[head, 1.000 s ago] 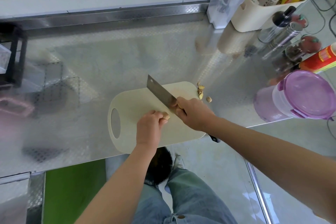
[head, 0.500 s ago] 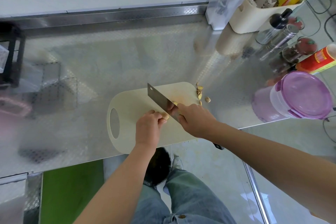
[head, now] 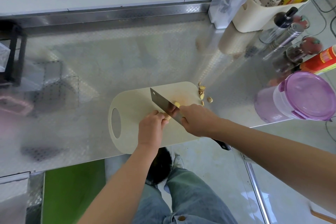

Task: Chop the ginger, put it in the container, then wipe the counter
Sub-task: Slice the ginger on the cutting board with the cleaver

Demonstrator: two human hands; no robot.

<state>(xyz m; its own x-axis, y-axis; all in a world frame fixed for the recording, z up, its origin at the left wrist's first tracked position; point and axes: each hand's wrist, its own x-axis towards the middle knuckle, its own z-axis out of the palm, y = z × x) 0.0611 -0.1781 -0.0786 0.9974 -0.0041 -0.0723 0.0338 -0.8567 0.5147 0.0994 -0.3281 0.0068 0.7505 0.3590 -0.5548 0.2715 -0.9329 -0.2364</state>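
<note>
A cream cutting board (head: 131,103) lies at the front edge of the steel counter. My left hand (head: 151,129) pinches a pale piece of ginger (head: 167,116) down on the board. My right hand (head: 198,120) grips the cleaver (head: 161,102), whose blade stands on the board right beside the ginger. A cut slice (head: 177,104) lies on the far side of the blade. Ginger peel scraps (head: 201,91) sit at the board's right end and on the counter. A clear container with a purple lid (head: 307,94) stands at the right.
Along the back right stand a cream caddy (head: 254,20), a clear box with a tan lid (head: 227,5), metal shakers (head: 283,38), spice jars and a red bottle (head: 320,62). A black rack (head: 12,52) is at the left edge. The counter's front edge runs just under the board.
The cleaver has come down through the ginger and a cut slice now lies beyond the blade. Both hands stay in nearly the same place on the board.
</note>
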